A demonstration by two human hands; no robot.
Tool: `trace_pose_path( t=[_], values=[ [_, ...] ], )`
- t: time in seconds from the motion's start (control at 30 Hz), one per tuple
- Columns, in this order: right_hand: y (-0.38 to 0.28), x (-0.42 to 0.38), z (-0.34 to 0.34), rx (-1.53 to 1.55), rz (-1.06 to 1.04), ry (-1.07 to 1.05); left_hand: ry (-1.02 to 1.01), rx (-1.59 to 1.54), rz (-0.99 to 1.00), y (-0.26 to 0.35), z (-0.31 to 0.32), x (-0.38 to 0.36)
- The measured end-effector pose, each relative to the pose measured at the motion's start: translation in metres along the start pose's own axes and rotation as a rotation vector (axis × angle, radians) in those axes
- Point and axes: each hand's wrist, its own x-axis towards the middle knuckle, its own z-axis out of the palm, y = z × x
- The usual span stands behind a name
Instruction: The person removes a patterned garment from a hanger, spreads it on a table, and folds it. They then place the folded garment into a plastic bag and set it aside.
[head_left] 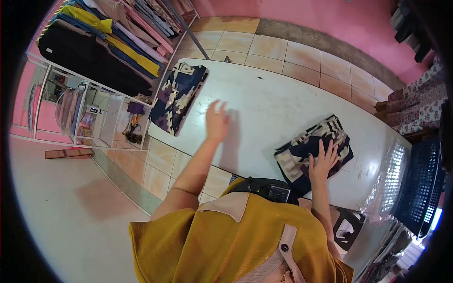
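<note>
Fingers of the left hand were open and slightly spread above the tabletop, gripping nothing; those of the right hand were spread open over cloth, pressing lightly rather than pinching. At far left, garments hung on a rack beyond the table. Next, a folded patterned cloth, marked in navy, purple and cream blocks, lay at the tabletop's left end, apart from the left hand. The latter cast a shadow on the white surface beside it. Further right, a second folded cloth of similar pattern lay under the right hand, near the wearer's edge of the tabletop. At far right stood a dark blue perforated basket, with clear plastic beside it.

Handling (judged from appearance): each cloth seemed light, soft and limp, not fragile, with enough layers to give some body. The smooth surface probably offered little friction, so a push at one side could have slid the whole fold or sheared its upper layers. The best hold appeared to be at a closed fold, fingers beneath and thumb on top, with a second hand supporting the opposite edge; a single corner would likely have let the layers sag open.
</note>
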Motion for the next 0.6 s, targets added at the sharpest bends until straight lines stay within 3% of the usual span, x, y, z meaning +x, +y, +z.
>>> trace_pose_path(
  t=[0.07,0.13,0.27,0.4,0.6],
  values=[
    [-0.016,-0.004,0.006,0.085,-0.053,0.096,-0.014,0.256,-0.164,-0.054,-0.032,-0.006],
    [-0.043,0.001,0.007,0.086,-0.083,0.132,-0.181,0.387,-0.295,-0.094,-0.060,-0.012],
    [-0.096,0.023,0.016,0.227,-0.190,0.199,-0.257,0.387,-0.319,-0.171,-0.046,-0.026],
    [-0.146,0.046,0.044,0.262,-0.225,0.143,-0.464,0.310,-0.346,-0.169,-0.049,-0.004],
    [-0.205,0.080,0.117,0.571,-0.135,0.034,-0.635,-0.143,-0.105,-0.086,-0.032,-0.008]
  ],
)
